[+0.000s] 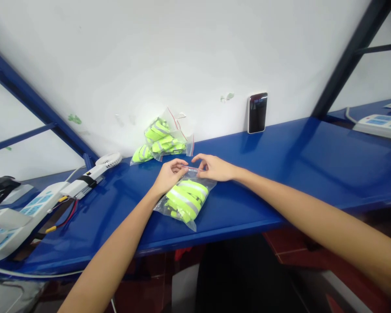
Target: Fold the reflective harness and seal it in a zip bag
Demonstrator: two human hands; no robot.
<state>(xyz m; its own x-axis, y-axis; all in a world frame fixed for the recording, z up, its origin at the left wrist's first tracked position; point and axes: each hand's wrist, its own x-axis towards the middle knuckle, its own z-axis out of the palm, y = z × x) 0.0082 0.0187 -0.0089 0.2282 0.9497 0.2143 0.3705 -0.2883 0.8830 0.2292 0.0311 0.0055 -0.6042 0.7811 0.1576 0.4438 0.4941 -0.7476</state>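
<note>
A clear zip-lock bag lies near the front edge of the blue table, with folded neon-yellow reflective straps inside. Its red-lined top edge points away from me. My left hand pinches the left end of that edge between thumb and fingers. At the right end, my right hand grips the seal strip with thumb and fingertips, its index finger bent above. Whether the seal is fully closed cannot be made out.
Against the white wall lean more zip-lock bags of yellow straps. A phone-like device stands upright farther right. On the left are a small white fan, a power strip and loose cables. Blue frame posts rise at both sides.
</note>
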